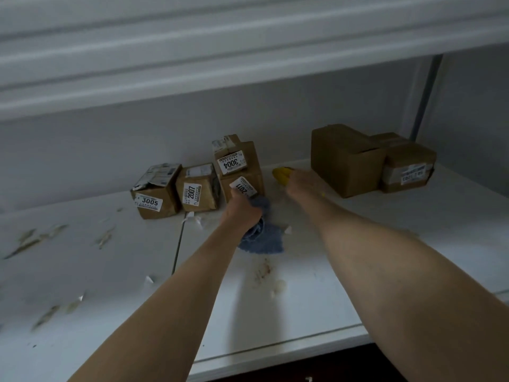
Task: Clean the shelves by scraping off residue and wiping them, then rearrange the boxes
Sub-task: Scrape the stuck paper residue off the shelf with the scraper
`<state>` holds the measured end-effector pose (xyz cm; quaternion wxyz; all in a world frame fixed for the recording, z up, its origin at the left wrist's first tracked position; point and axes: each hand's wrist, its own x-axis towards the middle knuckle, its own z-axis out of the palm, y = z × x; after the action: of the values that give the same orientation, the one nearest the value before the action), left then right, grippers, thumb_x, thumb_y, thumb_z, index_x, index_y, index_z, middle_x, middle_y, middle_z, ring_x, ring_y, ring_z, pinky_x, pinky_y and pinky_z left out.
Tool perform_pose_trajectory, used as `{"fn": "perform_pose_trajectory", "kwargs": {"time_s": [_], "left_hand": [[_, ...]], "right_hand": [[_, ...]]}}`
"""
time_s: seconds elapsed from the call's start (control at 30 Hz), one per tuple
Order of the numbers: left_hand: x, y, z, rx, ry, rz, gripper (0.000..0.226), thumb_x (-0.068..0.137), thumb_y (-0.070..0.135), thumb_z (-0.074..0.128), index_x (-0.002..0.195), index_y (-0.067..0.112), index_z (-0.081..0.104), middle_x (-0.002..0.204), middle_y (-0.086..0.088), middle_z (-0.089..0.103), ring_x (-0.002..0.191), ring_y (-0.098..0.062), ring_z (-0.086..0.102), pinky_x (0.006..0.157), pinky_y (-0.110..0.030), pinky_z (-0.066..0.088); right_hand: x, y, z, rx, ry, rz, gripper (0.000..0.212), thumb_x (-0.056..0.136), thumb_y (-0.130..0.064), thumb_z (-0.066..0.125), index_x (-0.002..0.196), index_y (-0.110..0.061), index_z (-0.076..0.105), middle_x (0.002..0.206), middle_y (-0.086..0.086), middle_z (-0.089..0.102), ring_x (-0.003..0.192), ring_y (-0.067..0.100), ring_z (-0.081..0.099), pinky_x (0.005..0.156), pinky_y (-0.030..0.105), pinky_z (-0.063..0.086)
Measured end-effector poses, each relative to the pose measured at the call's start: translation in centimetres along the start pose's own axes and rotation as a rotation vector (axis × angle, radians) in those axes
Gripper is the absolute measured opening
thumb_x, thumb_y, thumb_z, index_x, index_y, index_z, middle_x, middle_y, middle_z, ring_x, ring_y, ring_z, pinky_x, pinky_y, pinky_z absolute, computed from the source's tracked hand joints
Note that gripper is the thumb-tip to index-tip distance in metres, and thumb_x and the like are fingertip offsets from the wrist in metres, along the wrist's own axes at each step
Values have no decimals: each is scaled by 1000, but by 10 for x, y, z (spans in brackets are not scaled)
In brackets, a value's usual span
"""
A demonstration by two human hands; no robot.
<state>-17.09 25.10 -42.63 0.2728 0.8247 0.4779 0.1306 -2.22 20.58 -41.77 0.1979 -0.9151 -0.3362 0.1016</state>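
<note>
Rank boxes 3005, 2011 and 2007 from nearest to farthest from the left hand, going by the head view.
1. Box 2011: just beyond the left hand, which holds the cloth.
2. Box 2007: next along to the left.
3. Box 3005: the left end of the row.

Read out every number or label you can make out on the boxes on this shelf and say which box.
"3005": white label on the leftmost box.
"2007": label on the second box, printed sideways.
"3004": label on the upper stacked box, upside down.
"2011": label on the box beneath it, tilted.
Label on the far-right box: too blurred to read.
Shipping labels on the box tops: too small to read.
</note>
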Motion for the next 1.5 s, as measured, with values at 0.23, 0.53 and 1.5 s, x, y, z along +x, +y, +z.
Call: {"fn": "perform_pose_trajectory", "kwargs": {"time_s": [0.23, 0.53, 1.5], "left_hand": [[-4, 3, -6, 50, -22, 35, 53, 90, 24, 55, 136, 3, 38, 132, -19, 48, 117, -34, 51, 88, -36, 47], [-60, -6, -39, -42, 198, -6, 37, 87, 31, 56, 115, 6, 56, 112, -17, 63, 103, -34, 59, 83, -40, 51], [-121, 103, 1, -444, 190, 185, 32, 92, 4, 46, 124, 5, 49, 116, -14, 59, 106, -30, 56, 75, -28, 39]], "right_hand": [[-18, 5, -4, -124, -86, -138, 35, 94, -23, 47, 124, -6, 55, 123, 18, 58, 108, 33, 58, 77, 32, 41], [-104, 21, -42, -79, -410, -372, 37, 92, -10, 49, 126, -19, 62, 92, 6, 64, 82, 18, 58, 67, 24, 43], [-144, 183, -96, -17, 227, 424, 34, 96, -21, 48, 127, -13, 56, 132, 10, 56, 121, 28, 54, 96, 36, 43]]}}
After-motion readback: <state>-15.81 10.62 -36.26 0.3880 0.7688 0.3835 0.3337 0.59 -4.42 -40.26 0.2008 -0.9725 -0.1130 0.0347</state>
